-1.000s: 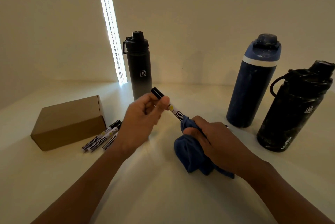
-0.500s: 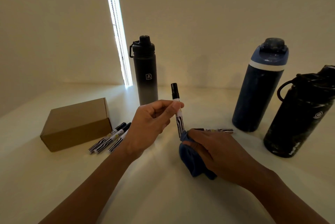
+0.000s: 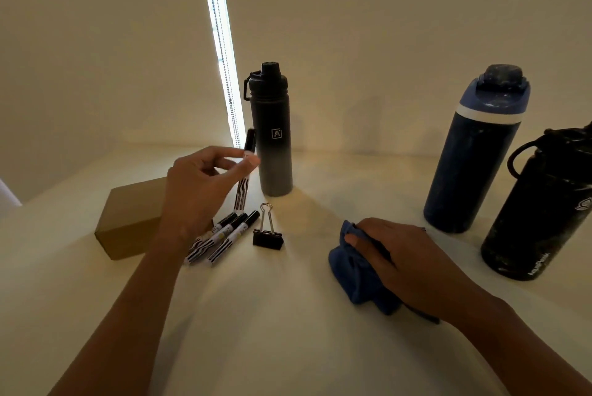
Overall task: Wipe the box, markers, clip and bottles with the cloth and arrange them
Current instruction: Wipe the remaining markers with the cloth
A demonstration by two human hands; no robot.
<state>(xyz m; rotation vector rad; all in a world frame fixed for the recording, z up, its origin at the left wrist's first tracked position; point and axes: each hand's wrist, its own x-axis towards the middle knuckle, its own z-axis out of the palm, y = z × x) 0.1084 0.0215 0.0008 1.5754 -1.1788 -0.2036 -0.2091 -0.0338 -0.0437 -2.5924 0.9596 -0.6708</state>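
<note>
Hands: left (image 3: 198, 194) round upright marker (image 3: 241, 200), right (image 3: 407, 258) round cloth (image 3: 349, 277)

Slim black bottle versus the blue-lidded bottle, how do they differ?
The slim black bottle is narrower than the blue-lidded bottle. The slim black bottle fades from black to grey; the blue-lidded bottle is dark blue with a white band. Both stand upright, capped.

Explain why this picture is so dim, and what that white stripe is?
Head view: the stripe looks like daylight, blown out to glare; it lights the table, while the black bottle at right and the cloth under the right hand sink into shadow. The wide lens tilts the blue bottle; the marker in the left hand looks blurred.
</note>
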